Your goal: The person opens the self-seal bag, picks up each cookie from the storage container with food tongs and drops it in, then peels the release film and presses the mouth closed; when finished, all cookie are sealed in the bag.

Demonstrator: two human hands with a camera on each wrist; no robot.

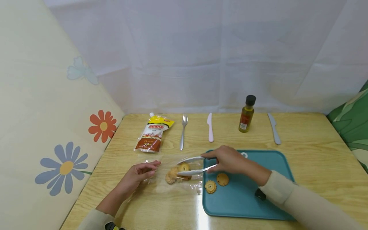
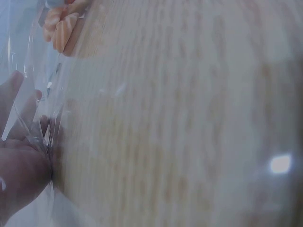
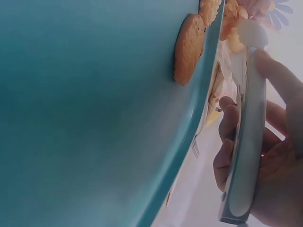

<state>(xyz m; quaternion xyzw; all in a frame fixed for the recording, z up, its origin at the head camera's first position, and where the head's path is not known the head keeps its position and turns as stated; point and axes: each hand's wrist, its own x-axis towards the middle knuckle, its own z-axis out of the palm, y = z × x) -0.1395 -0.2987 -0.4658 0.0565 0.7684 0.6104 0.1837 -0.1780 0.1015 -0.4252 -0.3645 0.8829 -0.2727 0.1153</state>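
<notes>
A clear plastic bag (image 1: 161, 188) lies on the table with several cookies (image 1: 171, 175) in its middle. My left hand (image 1: 141, 174) holds the bag's left end between thumb and fingers; in the left wrist view the film creases around the thumb (image 2: 21, 175). My right hand (image 1: 228, 159) grips metal tongs (image 1: 196, 171) whose arms reach left over the tray's edge to the cookies in the bag. The tongs' arms stand apart at the cookies. Two more cookies, a ridged one (image 1: 210, 187) and a round one (image 1: 222, 179), sit on the blue-green tray (image 1: 230, 204).
Behind the bag lie a spouted pouch (image 1: 150, 134), a fork (image 1: 183, 132) and a pink knife (image 1: 210, 127). A dark-capped bottle (image 1: 246, 115) stands upright farther right, beside a grey knife (image 1: 274, 129). White cloth (image 1: 178, 64) hangs along the table's back edge.
</notes>
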